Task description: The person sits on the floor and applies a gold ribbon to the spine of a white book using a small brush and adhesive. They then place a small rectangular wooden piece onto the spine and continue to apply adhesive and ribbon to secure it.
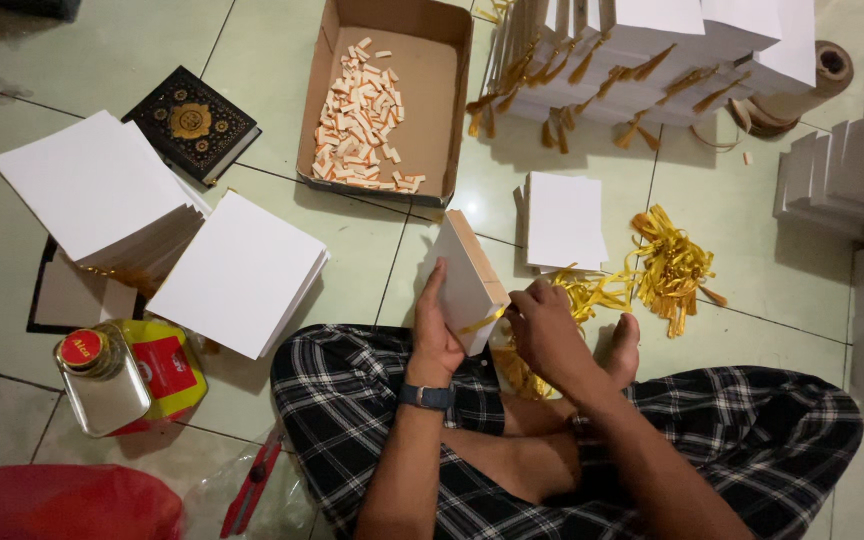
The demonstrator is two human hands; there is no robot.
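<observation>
I sit cross-legged on a tiled floor in checked trousers. My left hand [434, 335], a watch on its wrist, grips a white book block [467, 280] held upright over my lap. My right hand [544, 330] pinches a gold ribbon [482, 321] against the block's lower edge. More gold ribbon [670, 266] lies in a heap on the floor just right of my hands, beside a small stack of white book blocks [564, 220].
An open cardboard box [434, 70] with several small paper strips stands ahead. Stacked white blocks with gold ribbons [652, 50] sit at the far right, two more stacks [242, 272] to the left. A dark ornate book [192, 123], a glue tin [112, 375] and a red cutter [252, 485] lie nearby.
</observation>
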